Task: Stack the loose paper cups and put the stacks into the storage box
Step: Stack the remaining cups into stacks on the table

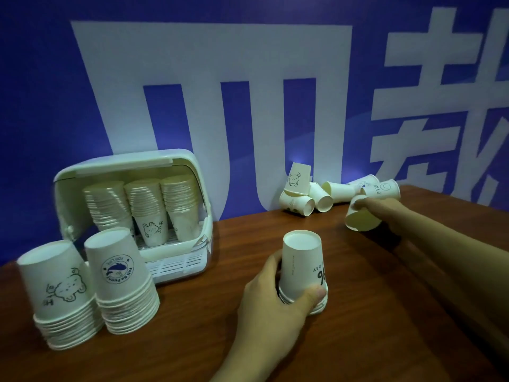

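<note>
- Low centre: left hand [271,295] grips the upside-down short stack [303,274] on the bench [371,312].
- Right of frame: right hand [385,213] holds a loose cup [362,216]; misaligned rims could jam or topple.
- Storage box [132,205], left, holds three stacks.

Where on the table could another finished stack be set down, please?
Bare wood lies between the storage box and the stack in the left hand, and along the near edge. Crowded: far right, round the loose cups and right hand.
</note>
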{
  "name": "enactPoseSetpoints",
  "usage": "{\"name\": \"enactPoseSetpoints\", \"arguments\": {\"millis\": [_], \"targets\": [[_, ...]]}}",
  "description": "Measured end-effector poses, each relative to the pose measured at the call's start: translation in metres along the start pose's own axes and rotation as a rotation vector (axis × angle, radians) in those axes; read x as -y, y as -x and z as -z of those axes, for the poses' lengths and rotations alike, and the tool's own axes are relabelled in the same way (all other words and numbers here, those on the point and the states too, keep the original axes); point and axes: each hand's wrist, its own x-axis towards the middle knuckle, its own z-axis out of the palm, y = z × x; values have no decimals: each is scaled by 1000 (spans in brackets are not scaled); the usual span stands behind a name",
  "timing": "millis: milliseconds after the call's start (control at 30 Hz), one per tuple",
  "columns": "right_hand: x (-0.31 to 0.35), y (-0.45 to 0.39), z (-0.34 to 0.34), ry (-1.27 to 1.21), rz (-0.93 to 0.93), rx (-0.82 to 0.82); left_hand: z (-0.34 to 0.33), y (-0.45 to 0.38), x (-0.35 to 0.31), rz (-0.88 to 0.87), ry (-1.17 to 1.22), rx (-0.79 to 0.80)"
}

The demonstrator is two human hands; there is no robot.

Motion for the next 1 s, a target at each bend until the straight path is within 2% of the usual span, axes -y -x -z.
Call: {"name": "enactPoseSetpoints", "arguments": {"millis": [33,133,267,333,433,533,667,833,1000], "targets": [[5,14,1,-72,34,29,1,-1,1,0,-3,-3],[23,77,3,-184,297,41,1,-1,0,-4,1,-16],[26,173,0,-396,545,319,-1,0,-1,-6,18,-17],[21,200,-6,-325,628,389,-2,1,-2,5,40,-22],[12,213,-16,-101,730,372,-2,0,-2,12,75,-43],[6,214,-23,60,784,353,-3,-2,0,31,98,-49],[-1,211,-21,151,759,394,-3,-2,2,12,121,-67],[-9,208,-23,163,758,422,-3,1,-3,-41,67,-107],[-16,204,-23,176,801,451,-3,-1,-1,-2,43,-85]]}}
